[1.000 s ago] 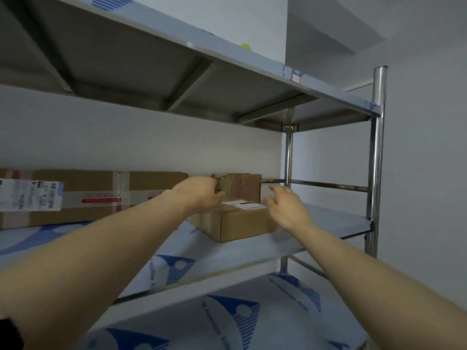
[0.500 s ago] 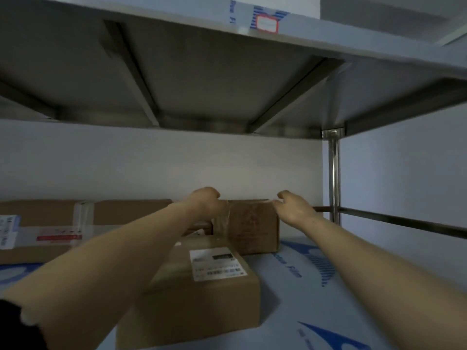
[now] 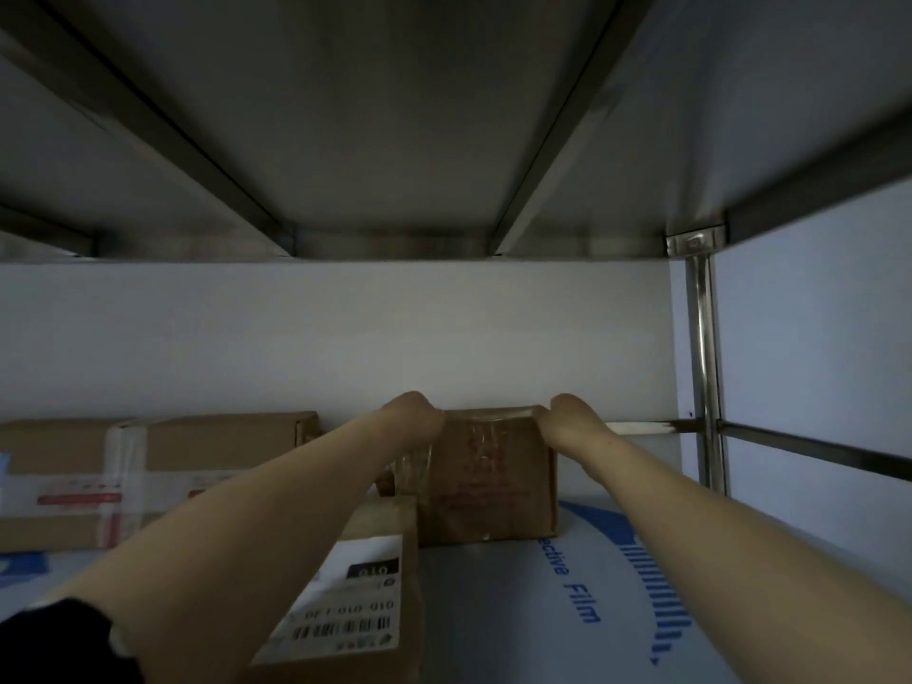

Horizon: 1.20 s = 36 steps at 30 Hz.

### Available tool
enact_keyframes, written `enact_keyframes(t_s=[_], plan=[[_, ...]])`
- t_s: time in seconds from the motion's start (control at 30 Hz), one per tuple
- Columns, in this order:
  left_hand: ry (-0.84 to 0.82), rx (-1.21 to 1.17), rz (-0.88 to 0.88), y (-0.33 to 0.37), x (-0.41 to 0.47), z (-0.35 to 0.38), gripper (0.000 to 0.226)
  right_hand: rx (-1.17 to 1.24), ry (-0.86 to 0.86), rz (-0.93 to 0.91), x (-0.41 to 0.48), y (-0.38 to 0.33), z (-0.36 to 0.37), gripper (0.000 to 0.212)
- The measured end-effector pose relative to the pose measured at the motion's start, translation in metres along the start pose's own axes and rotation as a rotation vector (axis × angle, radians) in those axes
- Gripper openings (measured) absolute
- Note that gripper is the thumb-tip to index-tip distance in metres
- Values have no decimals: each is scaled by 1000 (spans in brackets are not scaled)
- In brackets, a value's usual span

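A small brown cardboard box, wrapped in clear tape, stands at the back of the metal shelf against the white wall. My left hand grips its top left corner, fingers curled over the far edge. My right hand grips its top right corner the same way. Both forearms reach straight in from the near side. The fingertips are hidden behind the box.
A flat box with a white barcode label lies under my left forearm, close in front. A long taped carton sits at the left. The upper shelf's underside hangs low overhead. A steel post and rail bound the right.
The view has moved in closer under the upper shelf. Both hands have settled onto the small box's top corners; the right hand, earlier apart from it, now holds it.
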<state>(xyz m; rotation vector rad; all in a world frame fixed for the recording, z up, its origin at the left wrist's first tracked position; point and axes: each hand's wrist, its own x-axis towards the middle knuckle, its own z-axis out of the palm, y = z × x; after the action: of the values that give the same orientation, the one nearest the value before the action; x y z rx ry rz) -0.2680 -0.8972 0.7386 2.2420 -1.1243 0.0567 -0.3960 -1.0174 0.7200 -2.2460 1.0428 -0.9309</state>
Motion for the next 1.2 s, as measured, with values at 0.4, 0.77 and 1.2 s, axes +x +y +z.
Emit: enact_keyframes(t_s=[0.4, 0.77, 1.2], plan=[[42, -146, 1, 0, -37, -16, 37, 447, 116, 264, -43, 11, -18, 14], [10, -521, 77, -7, -124, -43, 49, 585, 386, 251, -184, -14, -56, 13], [69, -542, 44, -57, -279, -130, 27, 665, 290, 80, -311, -86, -44, 8]])
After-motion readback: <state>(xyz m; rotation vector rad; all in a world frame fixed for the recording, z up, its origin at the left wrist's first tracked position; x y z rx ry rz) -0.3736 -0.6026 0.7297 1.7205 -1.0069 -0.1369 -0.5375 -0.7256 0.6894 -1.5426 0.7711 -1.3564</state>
